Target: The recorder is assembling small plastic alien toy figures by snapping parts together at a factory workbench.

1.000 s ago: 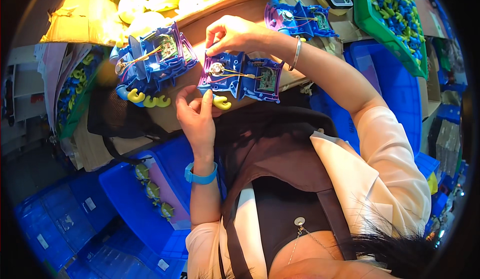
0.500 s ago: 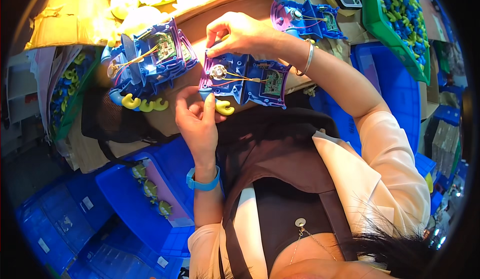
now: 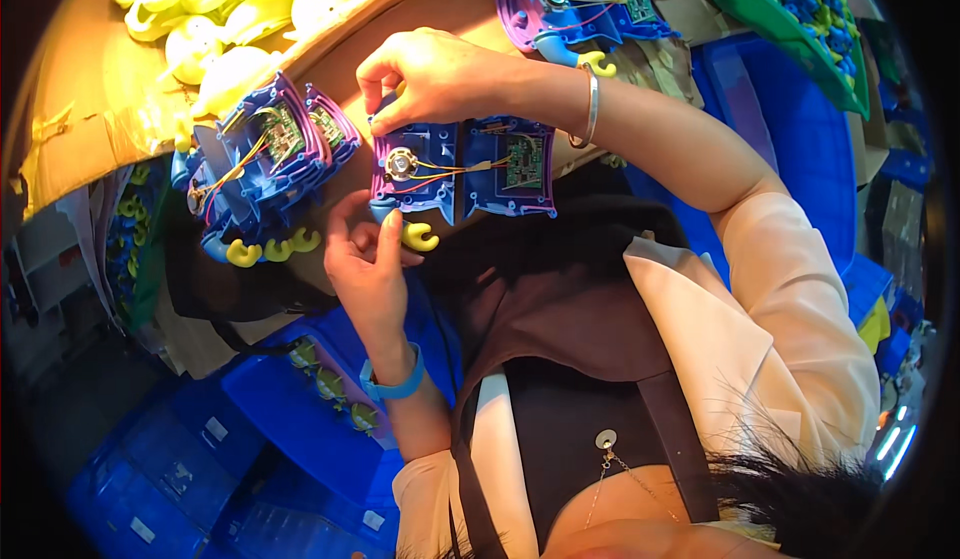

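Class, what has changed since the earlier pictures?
The camera view has turned, so the open housing appears further left and more level. Nothing was visibly grasped or released. Unchanged: the left hand pinches the blue arm; the right hand stays at the housing's upper-left corner.

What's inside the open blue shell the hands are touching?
Inside the shell you can see a round silver part, thin wires and a green board. Whatever the board covers underneath can't be seen.

You wear a cream, short-sleeved collared shirt (image 3: 795, 299), dark brown apron (image 3: 565, 324) and dark top (image 3: 560, 409). Light-blue band (image 3: 395, 387), left wrist (image 3: 390, 355); silver bangle (image 3: 593, 109), right wrist (image 3: 566, 97). Fine neck chain (image 3: 640, 485), round pendant (image 3: 606, 440).
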Motion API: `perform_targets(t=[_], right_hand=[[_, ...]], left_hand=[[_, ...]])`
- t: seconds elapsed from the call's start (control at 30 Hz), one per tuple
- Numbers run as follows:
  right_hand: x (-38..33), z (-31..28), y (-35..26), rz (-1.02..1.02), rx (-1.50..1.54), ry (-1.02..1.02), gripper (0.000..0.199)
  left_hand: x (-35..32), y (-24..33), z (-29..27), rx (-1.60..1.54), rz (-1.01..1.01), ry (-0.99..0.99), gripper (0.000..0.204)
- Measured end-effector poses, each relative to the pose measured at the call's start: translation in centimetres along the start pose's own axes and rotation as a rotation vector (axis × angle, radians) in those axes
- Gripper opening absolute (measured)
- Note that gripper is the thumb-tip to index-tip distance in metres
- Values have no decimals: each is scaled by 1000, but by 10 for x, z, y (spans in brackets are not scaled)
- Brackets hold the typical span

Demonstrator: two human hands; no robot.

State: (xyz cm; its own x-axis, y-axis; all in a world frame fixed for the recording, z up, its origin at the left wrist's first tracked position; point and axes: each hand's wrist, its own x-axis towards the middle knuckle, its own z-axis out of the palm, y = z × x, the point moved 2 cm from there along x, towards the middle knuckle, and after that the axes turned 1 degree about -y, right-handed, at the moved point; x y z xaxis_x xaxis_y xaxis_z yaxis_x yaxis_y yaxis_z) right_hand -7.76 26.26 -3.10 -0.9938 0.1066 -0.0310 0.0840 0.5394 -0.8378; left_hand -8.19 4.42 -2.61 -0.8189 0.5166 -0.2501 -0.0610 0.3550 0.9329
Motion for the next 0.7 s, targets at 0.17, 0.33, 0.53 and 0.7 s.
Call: perform_targets(t=[0.17,0.33,0.53,0.7], right_hand=[[2,-9,0,30,23,-59,29],[-7,-5,-4,-71,-130,27,33],[-110,21,-45,-230,-636,250,85],[-95,4,-31,-340,-618,30,91]], left_hand=[[7,-8,-5,-173,-93,-94,32],[-5,-20,-5,-72,15,13,33],[-15,-18,5,77,146,3,31],[-21,-6,2,133,145,-34,35]])
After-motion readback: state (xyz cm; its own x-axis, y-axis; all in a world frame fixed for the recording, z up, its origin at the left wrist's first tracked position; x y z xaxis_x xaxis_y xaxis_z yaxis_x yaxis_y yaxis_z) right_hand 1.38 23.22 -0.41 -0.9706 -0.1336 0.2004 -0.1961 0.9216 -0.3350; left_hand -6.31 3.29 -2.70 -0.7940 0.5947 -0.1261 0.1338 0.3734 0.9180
